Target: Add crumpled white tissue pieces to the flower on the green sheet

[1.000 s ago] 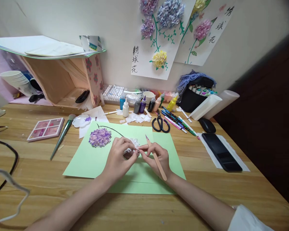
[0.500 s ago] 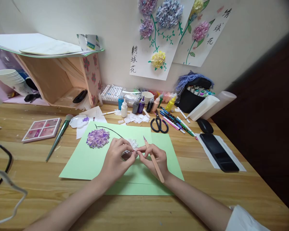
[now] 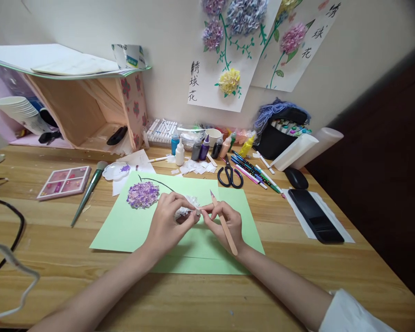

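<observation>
The left hand [image 3: 171, 219] has its thumb and fingertips pinched together; anything between them is too small to tell. Just right of it, the right hand [image 3: 224, 223] clasps a flat, pale, purple-tipped wooden stick [image 3: 228, 233] across its fingers, thumb and forefinger closed close to the left hand's tips. Beneath both hands, light-green paper sheets [image 3: 117, 235] overlap on the brown wooden worktop [image 3: 200, 299]. Just beyond the left hand, partly hidden by it, is a crumpled white paper cluster [image 3: 193, 201]; beyond and left of that hand sits a rounded purple-and-lilac flower head [image 3: 143, 194]. Farther beyond the right hand lie black-handled scissors [image 3: 230, 177], then small coloured plastic squeeze bottles [image 3: 204, 150].
</observation>
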### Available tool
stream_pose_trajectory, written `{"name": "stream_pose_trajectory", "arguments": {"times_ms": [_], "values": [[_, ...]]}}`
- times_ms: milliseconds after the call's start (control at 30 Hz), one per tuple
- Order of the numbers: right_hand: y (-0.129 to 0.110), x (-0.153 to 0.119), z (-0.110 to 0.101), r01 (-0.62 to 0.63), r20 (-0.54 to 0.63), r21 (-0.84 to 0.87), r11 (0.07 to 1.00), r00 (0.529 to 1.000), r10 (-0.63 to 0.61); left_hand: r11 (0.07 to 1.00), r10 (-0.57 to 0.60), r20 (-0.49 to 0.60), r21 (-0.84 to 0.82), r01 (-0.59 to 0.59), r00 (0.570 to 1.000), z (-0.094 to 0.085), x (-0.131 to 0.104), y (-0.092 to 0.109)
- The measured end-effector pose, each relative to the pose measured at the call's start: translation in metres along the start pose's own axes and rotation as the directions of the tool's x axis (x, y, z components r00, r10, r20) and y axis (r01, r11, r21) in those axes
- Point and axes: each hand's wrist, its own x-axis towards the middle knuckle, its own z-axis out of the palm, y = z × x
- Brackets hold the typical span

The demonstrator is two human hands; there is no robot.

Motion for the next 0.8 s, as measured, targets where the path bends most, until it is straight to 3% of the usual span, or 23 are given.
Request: {"name": "stream_pose_trajectory", "arguments": {"times_ms": [433,667,800], "values": [[0.000,0.002,-0.003,0.032,0.091,0.037,0.999,0.995,-0.035,0.998,-0.046,0.076,-0.030,0.049,0.996,-0.007,0.004,-0.002],[0.001,0.001,-0.002,-0.091,0.141,0.090,0.992,0.987,0.078,0.999,-0.049,0.133,0.025,0.046,0.990,-0.010,0.005,0.000],[0.003,0.001,-0.008,-0.178,0.125,0.161,0.971,0.979,0.159,0.995,-0.031,0.266,0.099,0.005,0.963,-0.017,0.007,-0.002]]}}
